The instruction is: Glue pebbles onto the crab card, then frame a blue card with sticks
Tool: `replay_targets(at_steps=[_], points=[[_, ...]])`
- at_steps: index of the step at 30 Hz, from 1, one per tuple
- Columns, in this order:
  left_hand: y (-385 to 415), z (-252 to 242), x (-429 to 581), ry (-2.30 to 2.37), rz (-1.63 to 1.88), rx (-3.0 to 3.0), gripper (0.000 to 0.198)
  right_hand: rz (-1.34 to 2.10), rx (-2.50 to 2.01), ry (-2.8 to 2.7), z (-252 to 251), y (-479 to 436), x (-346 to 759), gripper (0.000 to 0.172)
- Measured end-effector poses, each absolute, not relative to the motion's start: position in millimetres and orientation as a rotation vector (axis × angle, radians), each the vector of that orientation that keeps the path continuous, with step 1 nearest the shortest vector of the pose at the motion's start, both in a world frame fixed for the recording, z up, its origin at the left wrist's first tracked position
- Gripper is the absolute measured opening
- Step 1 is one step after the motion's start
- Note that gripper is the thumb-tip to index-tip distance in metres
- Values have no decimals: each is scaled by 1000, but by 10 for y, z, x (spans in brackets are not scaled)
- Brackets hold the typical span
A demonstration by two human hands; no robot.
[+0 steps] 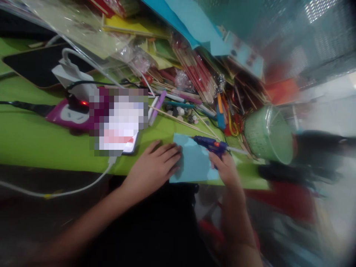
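A light-blue sheet of paper (191, 163) lies at the front edge of the green table. My left hand (155, 163) is flat, its fingers stretched out, with the fingertips on the left edge of the sheet. In my right hand (226, 168) is a dark-blue glue gun (213, 144), my fingers wrapped round its handle. Its nozzle points left, over the upper part of the sheet. From its rear end a whitish glue stick (236, 150) juts out to the right.
A phone (130, 146), partly pixelated, lies left of my hand with a white cable plugged in. Beyond it sits a purple power strip (61, 115) with a lit red light. Markers, sticks and scissors (233, 124) crowd the back. A green tub (268, 137) stands at right.
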State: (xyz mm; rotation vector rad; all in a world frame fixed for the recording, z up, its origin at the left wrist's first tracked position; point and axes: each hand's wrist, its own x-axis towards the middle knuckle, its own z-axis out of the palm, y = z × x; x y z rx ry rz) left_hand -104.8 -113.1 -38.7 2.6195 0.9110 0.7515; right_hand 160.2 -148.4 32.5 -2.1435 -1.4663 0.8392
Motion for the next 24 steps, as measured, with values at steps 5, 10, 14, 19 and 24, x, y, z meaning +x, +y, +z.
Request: replay_targets(at_steps=[5, 10, 14, 19, 24], points=[[-1125, -386, -1041, 908, 785, 2631, 31, 850, -2152, -1393, 373, -1529, 1636, 38], [-1127, -394, -1039, 891, 795, 2609, 31, 884, -2105, -1318, 336, -1514, 1590, 37], [-1127, -385, -1044, 895, 766, 2584, 32, 878, -2117, -1329, 308, -1508, 1602, 37], [-1119, -362, -1045, 892, 772, 2587, 32, 869, -2127, -1362, 329, -1518, 1610, 37], [-1121, -357, -1043, 900, 754, 2586, 31, 852, -2118, -1395, 340, -1510, 1582, 34]])
